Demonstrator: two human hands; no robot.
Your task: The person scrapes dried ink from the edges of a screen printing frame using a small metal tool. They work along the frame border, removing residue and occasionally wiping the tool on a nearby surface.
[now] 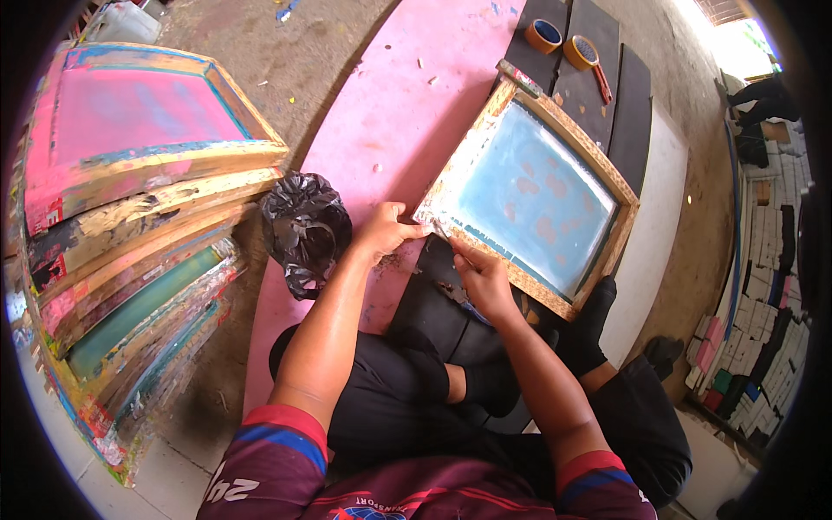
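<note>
Landmark: wooden screen frame (529,195), tilted, resting on person's lap and the floor mat (390,113). Left hand (386,230) at frame's near-left corner, touching it. Right hand (481,277) on frame's near edge, just right of left hand. Crumpled plastic bag (303,230) left of frame, on mat edge. Stack of screen frames (130,225) well left of frame, beyond bag. Two tape rolls (563,43) behind frame, on dark sheets (598,87). Socked foot (594,321) at frame's near-right corner.
</note>
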